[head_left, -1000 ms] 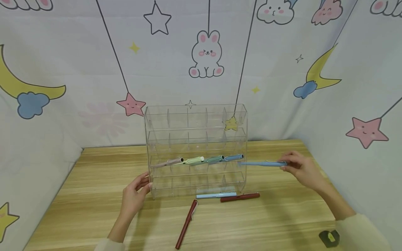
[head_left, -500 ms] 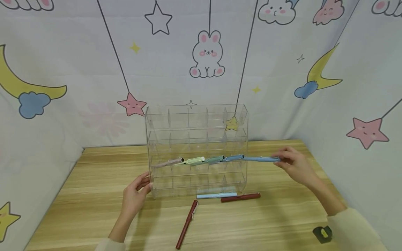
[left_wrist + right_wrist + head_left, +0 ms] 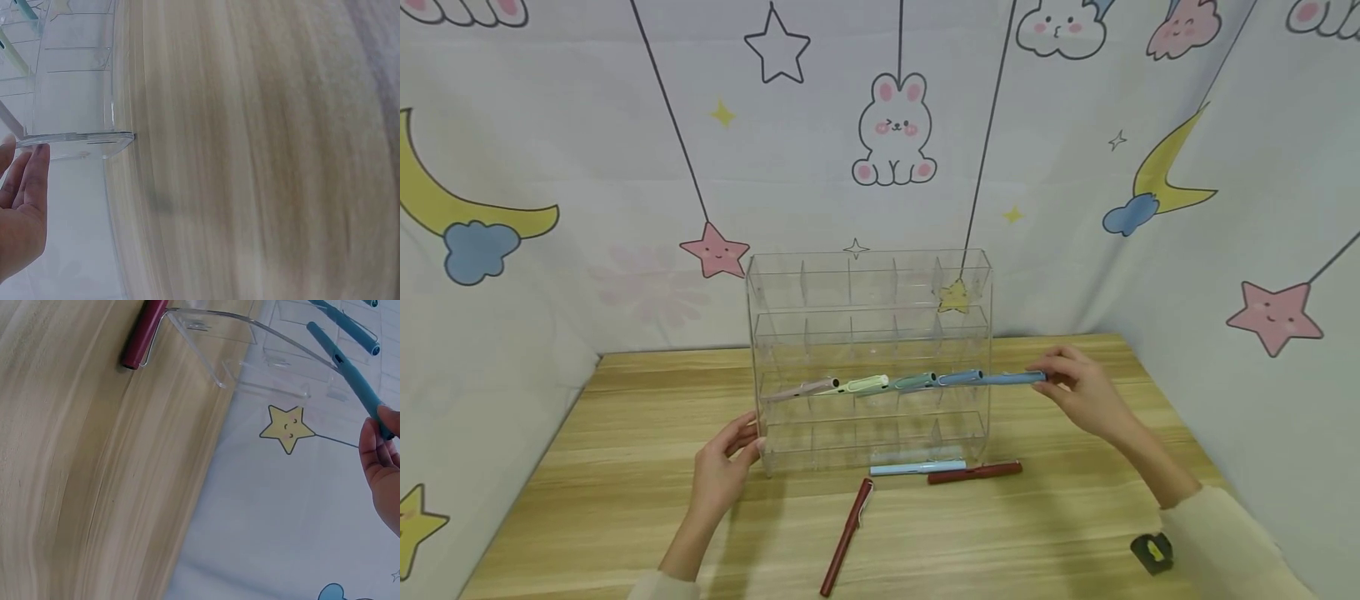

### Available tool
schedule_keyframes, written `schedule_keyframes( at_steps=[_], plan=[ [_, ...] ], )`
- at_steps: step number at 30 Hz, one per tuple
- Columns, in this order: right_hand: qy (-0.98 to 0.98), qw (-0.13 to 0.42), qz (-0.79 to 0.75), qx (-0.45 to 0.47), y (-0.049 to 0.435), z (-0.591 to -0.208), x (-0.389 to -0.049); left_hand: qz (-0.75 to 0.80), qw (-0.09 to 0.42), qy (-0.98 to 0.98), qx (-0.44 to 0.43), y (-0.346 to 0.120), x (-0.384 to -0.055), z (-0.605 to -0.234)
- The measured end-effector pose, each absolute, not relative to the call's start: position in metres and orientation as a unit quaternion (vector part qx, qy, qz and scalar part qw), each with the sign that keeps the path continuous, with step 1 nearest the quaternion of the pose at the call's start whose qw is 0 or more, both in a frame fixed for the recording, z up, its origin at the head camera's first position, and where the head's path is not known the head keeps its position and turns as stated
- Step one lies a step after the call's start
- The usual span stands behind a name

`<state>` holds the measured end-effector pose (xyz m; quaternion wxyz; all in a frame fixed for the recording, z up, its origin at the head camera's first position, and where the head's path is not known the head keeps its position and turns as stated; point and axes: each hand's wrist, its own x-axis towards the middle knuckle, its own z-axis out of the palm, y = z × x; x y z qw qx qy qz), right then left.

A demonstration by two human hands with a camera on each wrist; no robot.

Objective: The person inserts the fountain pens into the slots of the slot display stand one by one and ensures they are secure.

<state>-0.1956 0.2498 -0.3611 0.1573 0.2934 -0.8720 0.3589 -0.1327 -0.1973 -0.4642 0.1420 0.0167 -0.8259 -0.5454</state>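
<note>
A clear acrylic pen rack (image 3: 870,333) stands on the table, its tiers split into small compartments. My left hand (image 3: 722,462) grips its left side panel, thumb in front and fingers behind; the left wrist view shows this hand (image 3: 25,206) on the panel edge. At the right side my right hand (image 3: 1086,393) pinches a blue pen (image 3: 1011,378) by its capped end. The pen's other end reaches the rack's right side, behind another blue pen (image 3: 961,377) on the same tier. A pinkish-brown pen (image 3: 801,388), a pale green pen (image 3: 861,384) and a teal pen (image 3: 913,382) lie along that tier.
In front of the rack lie a light blue pen (image 3: 917,467) and a dark red pen (image 3: 974,472). Another dark red pen (image 3: 846,537) lies nearer the front edge. A small black object (image 3: 1152,553) is beside my right sleeve. A printed curtain (image 3: 820,183) stands behind the table.
My right hand has moved left and slightly up, bringing the blue pen from apart to the rack's right side. The left hand stays on the side panel.
</note>
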Motion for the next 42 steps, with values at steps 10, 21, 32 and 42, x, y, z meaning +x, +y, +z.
schedule_keyframes(
  at_steps=[10, 21, 32, 42],
  plan=[
    [-0.875, 0.150, 0.346, 0.303, 0.232, -0.362, -0.201, -0.547, 0.141, -0.825, 0.019, -0.198, -0.132, -0.464],
    [-0.868, 0.147, 0.353, 0.316, 0.226, -0.365, -0.205, -0.544, 0.141, -0.827, 0.020, -0.198, -0.133, -0.464],
    [-0.869, 0.132, 0.368, 0.304, 0.224, -0.365, -0.206, -0.540, 0.149, -0.828, 0.011, -0.197, -0.132, -0.465],
    [-0.902, 0.125, 0.349, 0.221, 0.227, -0.362, -0.205, -0.544, 0.151, -0.825, 0.011, -0.196, -0.132, -0.463]
  ],
)
